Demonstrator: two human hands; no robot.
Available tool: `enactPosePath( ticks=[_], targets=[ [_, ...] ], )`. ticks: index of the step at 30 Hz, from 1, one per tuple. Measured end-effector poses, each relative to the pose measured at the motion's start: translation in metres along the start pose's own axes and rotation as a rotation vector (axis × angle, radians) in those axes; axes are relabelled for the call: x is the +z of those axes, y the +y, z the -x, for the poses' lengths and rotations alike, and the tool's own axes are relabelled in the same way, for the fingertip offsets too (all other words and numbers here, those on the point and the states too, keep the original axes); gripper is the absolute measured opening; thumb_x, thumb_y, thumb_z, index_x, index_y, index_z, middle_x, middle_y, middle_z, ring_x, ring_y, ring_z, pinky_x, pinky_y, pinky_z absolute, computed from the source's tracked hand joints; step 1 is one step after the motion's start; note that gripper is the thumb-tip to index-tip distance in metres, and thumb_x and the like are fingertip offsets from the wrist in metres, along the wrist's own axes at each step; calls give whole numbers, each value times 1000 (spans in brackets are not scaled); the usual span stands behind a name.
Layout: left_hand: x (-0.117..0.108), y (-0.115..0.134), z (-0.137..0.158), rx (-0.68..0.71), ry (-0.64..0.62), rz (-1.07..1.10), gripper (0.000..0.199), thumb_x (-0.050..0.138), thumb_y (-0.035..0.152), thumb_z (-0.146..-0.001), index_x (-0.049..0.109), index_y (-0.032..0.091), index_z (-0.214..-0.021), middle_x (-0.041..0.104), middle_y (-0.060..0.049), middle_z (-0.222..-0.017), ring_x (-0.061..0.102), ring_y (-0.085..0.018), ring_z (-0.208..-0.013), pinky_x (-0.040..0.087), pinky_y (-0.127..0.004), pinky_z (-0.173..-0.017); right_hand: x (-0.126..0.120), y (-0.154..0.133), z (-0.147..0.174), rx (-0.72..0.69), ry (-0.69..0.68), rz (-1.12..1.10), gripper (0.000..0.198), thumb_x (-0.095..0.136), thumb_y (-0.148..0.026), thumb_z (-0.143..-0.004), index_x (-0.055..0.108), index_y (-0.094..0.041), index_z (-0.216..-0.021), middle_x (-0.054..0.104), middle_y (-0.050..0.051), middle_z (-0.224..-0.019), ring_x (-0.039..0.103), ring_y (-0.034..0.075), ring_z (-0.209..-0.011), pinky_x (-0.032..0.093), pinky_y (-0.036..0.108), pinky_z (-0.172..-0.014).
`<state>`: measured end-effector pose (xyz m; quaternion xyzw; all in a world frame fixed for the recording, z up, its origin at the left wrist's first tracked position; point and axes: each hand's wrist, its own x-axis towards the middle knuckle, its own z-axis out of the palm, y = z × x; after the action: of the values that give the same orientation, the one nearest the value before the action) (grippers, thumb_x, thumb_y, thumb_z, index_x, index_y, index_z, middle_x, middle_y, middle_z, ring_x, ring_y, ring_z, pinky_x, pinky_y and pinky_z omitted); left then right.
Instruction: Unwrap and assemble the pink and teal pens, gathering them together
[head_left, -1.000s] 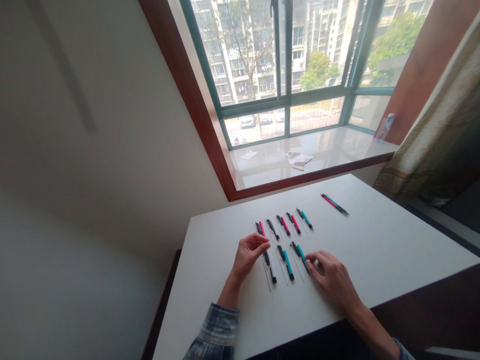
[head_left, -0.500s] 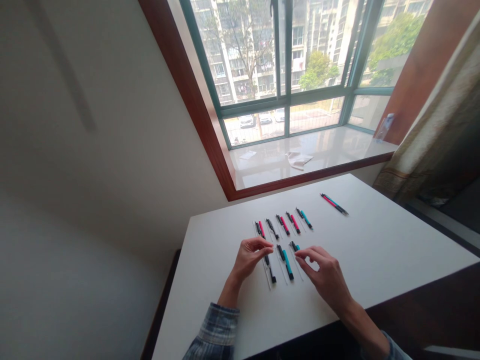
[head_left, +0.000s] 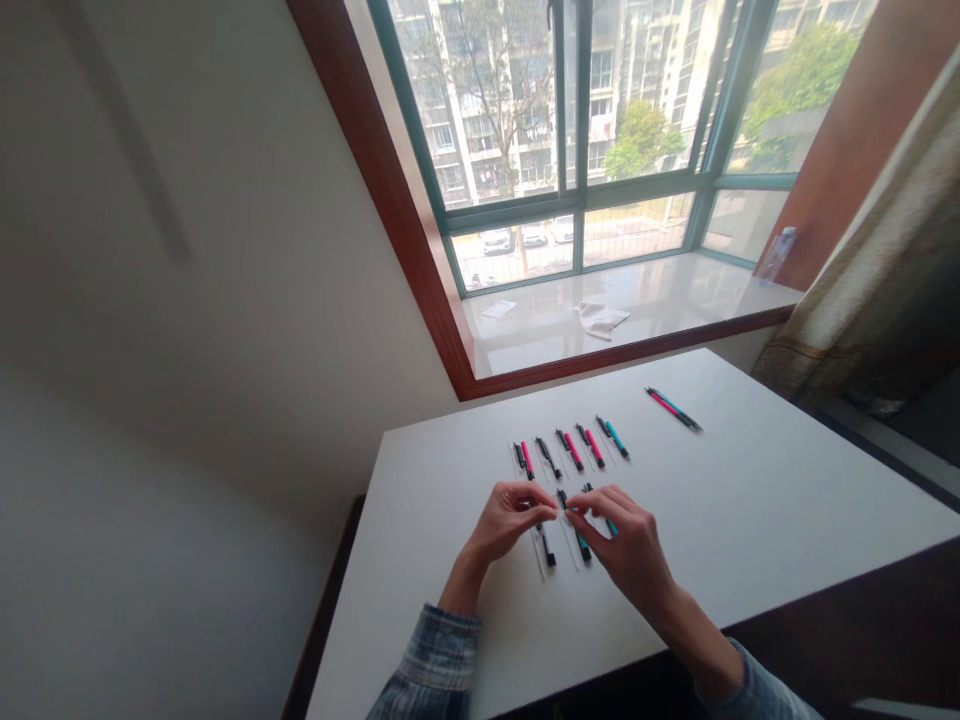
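left hand [head_left: 517,518] and right hand [head_left: 624,528] pinched, fingertips nearly meeting above near row of pen parts [head_left: 586,551]

nearest me on the feed: plaid sleeves [head_left: 439,650], one at the bottom left-centre, one at the bottom right. both hands have thumb and fingers brought together, left coming in from the left, right from the right. grip: i can't tell if either is grasping something. there's a pale speck between the fingertips, too small for me to read.

pen parts lie on the white table [head_left: 787,490]. near row, left to right: dark barrel [head_left: 549,553], teal barrel [head_left: 581,540], second teal barrel [head_left: 612,527] mostly behind the right hand. thin pale sticks [head_left: 539,557] lie beside the left two.

far row, five sets, left to right: pink [head_left: 528,457], dark [head_left: 553,464], pink [head_left: 573,450], pink [head_left: 595,448], teal [head_left: 616,440]. black pieces lie alongside the coloured barrels.

farther, to the right and well apart from the rows: two whole pens [head_left: 675,410], one pink, one teal, side by side.

past the table: sill [head_left: 675,295] with paper [head_left: 499,309] left, crumpled cloth [head_left: 602,320] mid, clear bottle [head_left: 776,255] right, near the curtain [head_left: 855,250]. behind that, green-framed window [head_left: 514,205], buildings and trees outside.
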<state>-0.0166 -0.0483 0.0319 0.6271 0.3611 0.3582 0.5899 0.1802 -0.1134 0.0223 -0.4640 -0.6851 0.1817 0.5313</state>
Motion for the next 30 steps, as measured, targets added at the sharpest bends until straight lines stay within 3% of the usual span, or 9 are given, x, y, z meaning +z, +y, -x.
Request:
enactPosePath(
  ticks=[6,15,17,21,25,30],
  targets=[
    [3,3,0,-10,-70,14,26,85,37,-76,79,12,-75,71,-6,-70,59,-14,-65,43,-24,-63,-4,5,3,-44,-96,-32,8,65,-20,-95,72,-24,-96,69,2,-82,63,18,-79,51,31,-74],
    [3,3,1,-23,-141,-43,24,82,36,-79,79,12,-79,71,-7,-72,60,-15,-67,46,-25,-63,-4,4,4,0,-134,-56,8,66,-25,-95,70,-23,-89,69,1,-81,64,17,-78,50,28,-73],
    [2,2,0,-20,-126,-43,28,83,36,-78,79,13,-95,73,-8,-83,59,-14,-67,46,-24,-62,-7,5,3,6,-135,-51,10,65,-26,-96,70,-23,-88,69,1,-82,65,17,-77,50,28,-73],
    [-3,0,0,14,-16,-29,55,84,36,-78,68,21,-128,68,-10,-112,58,-13,-72,49,-24,-63,-16,16,7,82,-28,11,12,64,-29,-96,69,-23,-87,69,2,-81,63,18,-75,50,30,-72],
    [-7,-3,-1,66,58,-11,48,79,37,-83,68,21,-126,65,-10,-113,57,-13,-77,51,-25,-69,-22,34,14,163,39,124,15,65,-33,-95,69,-23,-85,69,2,-79,62,19,-74,49,31,-71],
    [-5,-4,-1,52,71,-29,38,78,34,-84,70,20,-119,66,-10,-113,57,-13,-78,50,-24,-69,-18,43,16,184,-63,196,17,66,-32,-93,67,-23,-78,66,1,-75,60,20,-74,47,32,-71]
  ],
)
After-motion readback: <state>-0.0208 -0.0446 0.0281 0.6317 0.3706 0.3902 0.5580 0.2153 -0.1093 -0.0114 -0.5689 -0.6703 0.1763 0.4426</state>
